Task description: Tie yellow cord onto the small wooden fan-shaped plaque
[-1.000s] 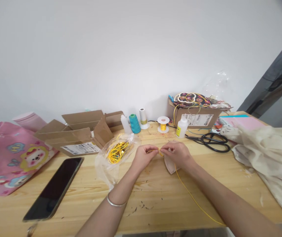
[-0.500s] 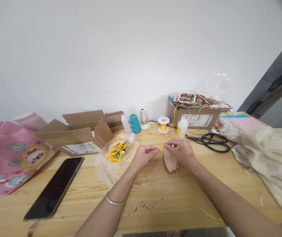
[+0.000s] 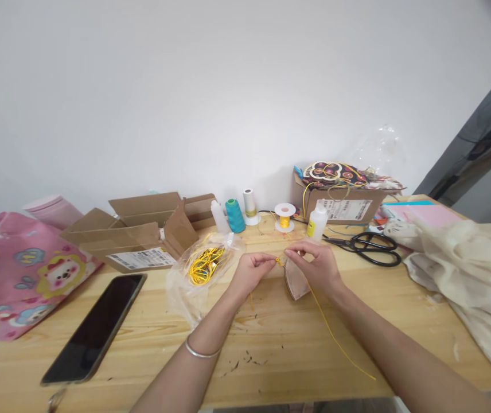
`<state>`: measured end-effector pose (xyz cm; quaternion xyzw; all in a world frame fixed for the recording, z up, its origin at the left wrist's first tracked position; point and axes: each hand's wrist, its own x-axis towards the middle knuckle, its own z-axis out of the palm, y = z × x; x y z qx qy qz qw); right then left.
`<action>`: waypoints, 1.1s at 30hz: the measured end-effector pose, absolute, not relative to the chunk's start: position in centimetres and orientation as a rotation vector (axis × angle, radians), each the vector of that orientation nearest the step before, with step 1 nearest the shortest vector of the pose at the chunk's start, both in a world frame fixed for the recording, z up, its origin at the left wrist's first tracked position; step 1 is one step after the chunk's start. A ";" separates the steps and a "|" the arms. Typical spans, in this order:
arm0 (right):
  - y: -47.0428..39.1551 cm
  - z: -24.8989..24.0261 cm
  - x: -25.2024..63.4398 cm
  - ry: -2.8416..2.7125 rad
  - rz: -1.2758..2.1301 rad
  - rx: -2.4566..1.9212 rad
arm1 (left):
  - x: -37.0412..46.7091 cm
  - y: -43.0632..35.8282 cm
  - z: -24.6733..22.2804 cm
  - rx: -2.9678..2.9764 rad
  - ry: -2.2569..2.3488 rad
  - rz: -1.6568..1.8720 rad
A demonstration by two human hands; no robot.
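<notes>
Between my two hands is a small knotted bit of yellow cord. My left hand pinches it from the left, thumb and forefinger together, with a short yellow end hanging below. The fingertips of my right hand are pinched on the cord just to the right of the knot. From under the right hand a long yellow strand runs down over the table toward the right forearm. A small beige flat piece with a darker edge hangs or rests under the right fingers; its top is partly hidden.
Black scissors lie right of my hands, beside cream cloth. Behind stand a white spool, a small bottle, a teal thread cone and cardboard boxes. Left are bagged yellow cord and a phone.
The long yellow strand has shifted, its upper part to the right and its lower end a little up and left. My right hand has turned slightly; my left hand has hardly moved.
</notes>
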<state>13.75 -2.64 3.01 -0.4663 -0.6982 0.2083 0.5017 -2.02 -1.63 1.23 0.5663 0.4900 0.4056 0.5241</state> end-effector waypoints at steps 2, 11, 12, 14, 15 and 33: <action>-2.6 3.0 13.7 -1.650 0.571 -1.147 | -1.9 -1.7 1.3 1.370 1.178 0.996; -2.1 3.1 13.9 -1.323 1.036 -1.144 | -1.6 -2.1 2.2 1.320 1.141 1.051; -2.2 3.1 13.9 -1.310 1.072 -1.126 | -1.6 -2.1 2.2 1.312 1.130 1.052; -2.2 3.2 13.9 -1.282 1.133 -1.094 | -1.7 -2.0 2.1 1.303 1.105 1.053; -2.3 3.3 13.9 -1.262 1.161 -1.079 | -1.7 -2.0 2.1 1.301 1.094 1.057; -2.6 3.2 13.4 -1.036 1.379 -0.813 | -1.5 -2.1 2.3 1.282 1.148 1.056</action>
